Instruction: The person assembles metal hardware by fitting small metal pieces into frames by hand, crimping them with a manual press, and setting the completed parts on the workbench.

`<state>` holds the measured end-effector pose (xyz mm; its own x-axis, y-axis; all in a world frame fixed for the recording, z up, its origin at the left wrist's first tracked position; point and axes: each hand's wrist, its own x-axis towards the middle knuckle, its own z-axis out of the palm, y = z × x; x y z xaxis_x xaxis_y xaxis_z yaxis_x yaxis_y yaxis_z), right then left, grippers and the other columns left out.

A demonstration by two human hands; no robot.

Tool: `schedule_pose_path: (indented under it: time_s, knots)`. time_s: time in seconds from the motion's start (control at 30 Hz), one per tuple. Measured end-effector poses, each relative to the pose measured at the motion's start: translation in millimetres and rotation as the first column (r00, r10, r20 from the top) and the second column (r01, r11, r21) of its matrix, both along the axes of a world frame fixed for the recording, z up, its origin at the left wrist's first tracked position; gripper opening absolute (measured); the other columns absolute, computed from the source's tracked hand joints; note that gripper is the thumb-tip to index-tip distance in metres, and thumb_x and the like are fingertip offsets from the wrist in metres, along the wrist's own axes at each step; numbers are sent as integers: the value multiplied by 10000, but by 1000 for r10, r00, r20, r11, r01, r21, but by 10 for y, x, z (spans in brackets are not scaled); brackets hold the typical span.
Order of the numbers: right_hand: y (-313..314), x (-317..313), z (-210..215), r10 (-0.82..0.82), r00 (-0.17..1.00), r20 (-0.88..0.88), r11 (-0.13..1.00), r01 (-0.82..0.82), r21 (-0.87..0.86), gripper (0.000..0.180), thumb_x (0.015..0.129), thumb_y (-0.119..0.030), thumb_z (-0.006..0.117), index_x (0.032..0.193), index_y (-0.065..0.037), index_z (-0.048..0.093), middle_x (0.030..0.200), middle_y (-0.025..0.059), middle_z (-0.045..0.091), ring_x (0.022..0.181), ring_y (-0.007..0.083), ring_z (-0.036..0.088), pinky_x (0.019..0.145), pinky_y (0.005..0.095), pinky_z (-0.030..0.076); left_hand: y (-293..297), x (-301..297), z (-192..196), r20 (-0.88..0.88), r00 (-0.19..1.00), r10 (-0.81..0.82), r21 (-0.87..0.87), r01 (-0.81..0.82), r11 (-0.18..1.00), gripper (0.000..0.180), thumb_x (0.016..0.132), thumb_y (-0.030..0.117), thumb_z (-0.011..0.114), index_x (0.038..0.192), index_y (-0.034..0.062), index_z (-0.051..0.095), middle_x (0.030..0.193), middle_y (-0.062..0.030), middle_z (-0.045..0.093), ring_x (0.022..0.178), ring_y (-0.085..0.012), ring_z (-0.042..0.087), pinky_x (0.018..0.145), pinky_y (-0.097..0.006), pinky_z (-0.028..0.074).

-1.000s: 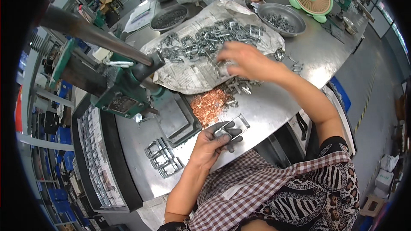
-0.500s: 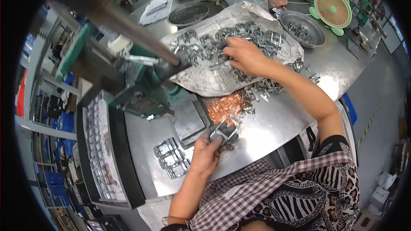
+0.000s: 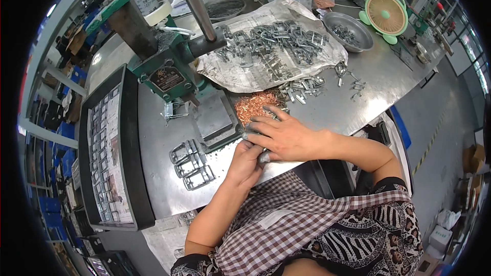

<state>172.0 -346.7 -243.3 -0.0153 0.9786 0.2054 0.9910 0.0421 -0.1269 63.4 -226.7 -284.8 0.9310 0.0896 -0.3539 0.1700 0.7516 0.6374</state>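
My left hand [image 3: 244, 166] and my right hand [image 3: 286, 135] meet at the table's front edge. My left fingers are closed; the metal buckle seen in them earlier is now covered by my right hand. My right thumb and nearest fingers press together against the left fingertips, while its outer fingers stretch out over them. Whatever they pinch is hidden. Dark smudges mark my fingertips. Just beyond lies a heap of small copper-coloured pieces [image 3: 251, 106]. Several finished-looking metal buckles [image 3: 192, 166] lie in a row left of my left hand.
A green hand press [image 3: 171, 74] with a flat base plate [image 3: 212, 120] stands at left. Beside it is a black-rimmed tray [image 3: 134, 174] of buckles. Metal frames [image 3: 279, 41] lie heaped on paper [image 3: 245, 82]. A metal bowl [image 3: 360, 43] and green fan [image 3: 387, 13] stand at right.
My right hand has come back from the heap of metal frames to my left hand, covering the buckle. The view has shifted slightly.
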Motion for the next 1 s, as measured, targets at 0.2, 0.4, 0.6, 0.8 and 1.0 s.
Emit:
schedule_pose_path:
  time_s: [0.2,0.4,0.6,0.8,1.0]
  knots:
    - [-1,-12,131,105,929,-354,989,-61,135,504,660,-159,693,1102,-60,471,1156,136,484,1137,287,437,954,467,303,49,-40,198,98,995,14,189,-33,982,409,791,-100,466,1185,4,427,1083,-80,532,1001,-157,534,815,-264,460]
    - [73,20,38,-23,904,-427,996,56,66,538,624,-100,704,1109,-46,478,1101,128,522,1099,287,466,910,420,349,170,13,243,41,999,31,283,-42,958,537,790,-83,484,1296,13,331,1117,-73,519,963,-136,549,809,-266,479]
    - [81,1,36,-19,924,-381,1000,27,16,572,623,-110,707,1141,-51,472,1096,113,530,1085,285,479,931,416,350,171,-27,209,30,999,44,299,-51,953,543,810,-73,483,1315,10,301,1124,-108,517,964,-164,557,806,-277,486]
    - [45,-107,58,-36,947,-318,998,50,34,507,646,-62,660,1114,-62,466,1040,80,553,1041,253,504,857,461,390,90,-73,241,45,996,77,362,-88,928,538,819,-62,489,1317,9,300,1084,-116,549,939,-161,572,812,-279,487]
    - [-52,-181,77,-67,951,-301,997,79,27,597,619,-113,712,1160,-69,463,1119,104,537,1085,273,491,920,418,362,54,-147,159,99,993,66,414,-101,905,556,806,-68,506,1318,5,304,922,-64,559,779,-91,537,691,-212,448]
